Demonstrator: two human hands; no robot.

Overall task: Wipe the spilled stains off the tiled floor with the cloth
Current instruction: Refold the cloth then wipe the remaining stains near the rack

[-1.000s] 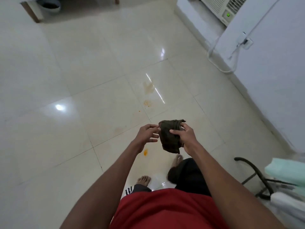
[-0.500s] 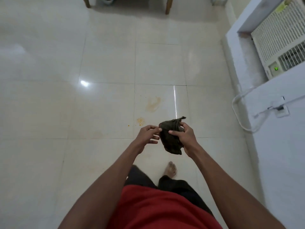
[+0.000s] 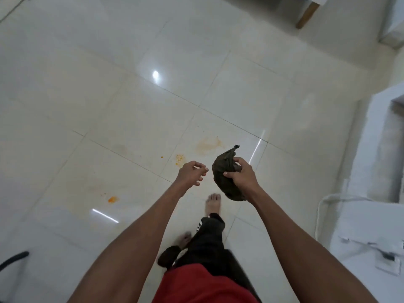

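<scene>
Right hand (image 3: 241, 177) gripping bunched cloth (image 3: 223, 171)

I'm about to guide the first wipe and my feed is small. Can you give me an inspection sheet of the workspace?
Surface: glossy pale tiled floor, light glare on it.
Job's things: dark cloth, bunched, off the floor; faint orange smear; speckled orange patch; bright orange blot; tiny orange dot.
Clutter: nothing seen.
Hands: right hand grips the cloth; left hand beside it, loosely curled, holding nothing.
Cables: white cord at the right wall; dark curved tube at left edge.
Surroundings: wooden furniture leg, bare feet on tiles.
</scene>
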